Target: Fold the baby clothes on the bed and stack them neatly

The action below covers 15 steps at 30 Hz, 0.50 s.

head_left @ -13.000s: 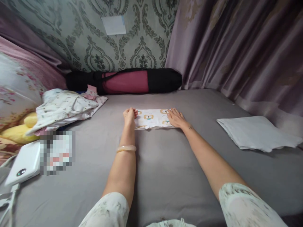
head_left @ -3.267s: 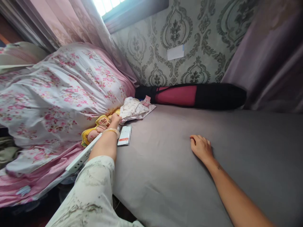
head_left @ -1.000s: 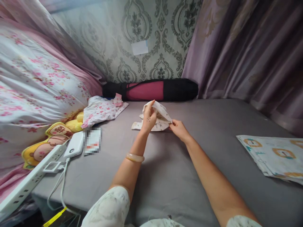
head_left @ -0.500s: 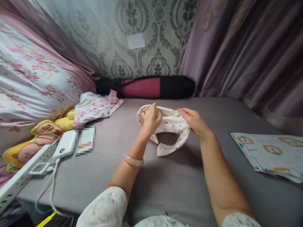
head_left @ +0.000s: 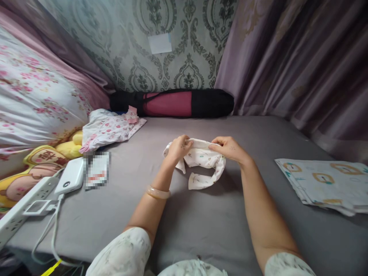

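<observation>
A small white baby top (head_left: 201, 158) with a fine coloured print is stretched between my two hands above the bed. My left hand (head_left: 180, 148) grips its upper edge on the left, fingers curled over the cloth. At the upper right, my right hand (head_left: 228, 147) pinches the same edge between thumb and fingers. Two sleeve-like ends hang down, the right one curving back toward the middle near the sheet. The fingers of both hands are partly hidden by the fabric.
Folded printed white cloth (head_left: 324, 184) lies on the grey bedsheet (head_left: 201, 222) at right. Clothes (head_left: 110, 130) are heaped at left near a power bank (head_left: 70, 175), power strip (head_left: 27, 205) and yellow plush (head_left: 43, 157). A black-and-red long bag (head_left: 166, 104) lies along the wall.
Thirteen seconds ago my hands were on a folded printed cloth. Then my left hand reached the clothes heap. Since one second ago, the baby top has been spread wider between my hands.
</observation>
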### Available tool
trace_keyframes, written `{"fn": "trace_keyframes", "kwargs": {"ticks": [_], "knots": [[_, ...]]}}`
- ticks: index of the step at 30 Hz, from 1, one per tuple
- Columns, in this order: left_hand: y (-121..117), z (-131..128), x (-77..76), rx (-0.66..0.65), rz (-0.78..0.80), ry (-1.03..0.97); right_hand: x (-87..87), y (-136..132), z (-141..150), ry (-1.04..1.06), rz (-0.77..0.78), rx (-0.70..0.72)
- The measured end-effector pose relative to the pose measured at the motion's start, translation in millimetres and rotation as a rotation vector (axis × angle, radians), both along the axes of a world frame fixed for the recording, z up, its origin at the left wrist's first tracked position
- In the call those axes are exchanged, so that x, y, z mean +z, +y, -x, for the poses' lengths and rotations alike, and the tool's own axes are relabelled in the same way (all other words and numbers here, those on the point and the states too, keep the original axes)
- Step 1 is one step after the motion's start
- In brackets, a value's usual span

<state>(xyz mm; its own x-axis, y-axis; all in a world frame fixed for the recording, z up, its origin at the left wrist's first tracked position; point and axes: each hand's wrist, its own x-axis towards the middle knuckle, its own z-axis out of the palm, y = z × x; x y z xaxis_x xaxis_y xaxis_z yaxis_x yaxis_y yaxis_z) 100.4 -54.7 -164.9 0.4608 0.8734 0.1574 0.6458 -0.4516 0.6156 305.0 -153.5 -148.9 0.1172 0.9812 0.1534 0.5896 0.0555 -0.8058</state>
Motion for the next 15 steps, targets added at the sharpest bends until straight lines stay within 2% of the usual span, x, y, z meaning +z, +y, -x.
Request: {"fn": "trace_keyframes", "kwargs": {"ticks": [4, 6, 8, 12, 15], "knots": [[7.8, 7.1, -1.7, -0.102, 0.200, -0.331, -7.3, 5.5, -3.5, 0.005, -0.043, -0.026], [9.7, 12.3, 3.8, -0.148, 0.323, -0.503, -9.4, 7.6, -3.0, 0.009, -0.063, -0.044], [11.5, 18.7, 10.8, -0.159, 0.381, -0.624, -10.4, 8.8, -1.0, 0.040, -0.061, -0.058], [18.0, 35.1, 19.6, -0.088, 0.316, -0.697, -12.3, 9.5, 3.1, 0.137, -0.017, -0.075], [23.2, 49.9, 21.1, -0.081, 0.223, -0.644, -13.8, 10.1, 3.5, 0.153, -0.013, -0.089]]}}
